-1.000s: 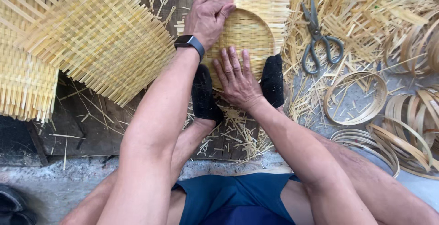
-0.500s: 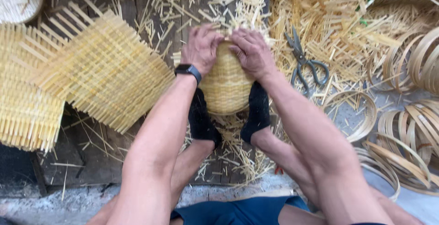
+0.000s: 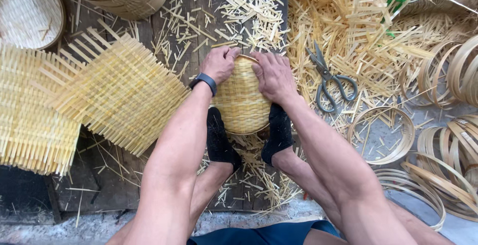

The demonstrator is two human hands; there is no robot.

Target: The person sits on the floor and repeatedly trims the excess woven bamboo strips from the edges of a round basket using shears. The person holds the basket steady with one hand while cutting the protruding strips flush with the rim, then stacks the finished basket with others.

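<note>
The left hand is closed over the upper left rim of a small woven bamboo basket; the right hand is clamped on the upper right rim, fingers curled over the edge. A dark wristband is worn on the left wrist. The basket is held upright on edge, pinned at its lower sides between two feet in black socks.

Risk, as judged: the rim could be creased or a strip split if the two grips are pressed unevenly; the basket could slip from between the socks, the boards being littered with loose offcuts. Fingers could be pricked by splinter ends.

Surface: a dark plank floor, strewn with bamboo trimmings. Two flat woven mats with untrimmed fringes are laid to the left. Scissors lie near the right hand, apart from it. Bamboo hoops are piled at right; finished round trays are seen at upper left.
</note>
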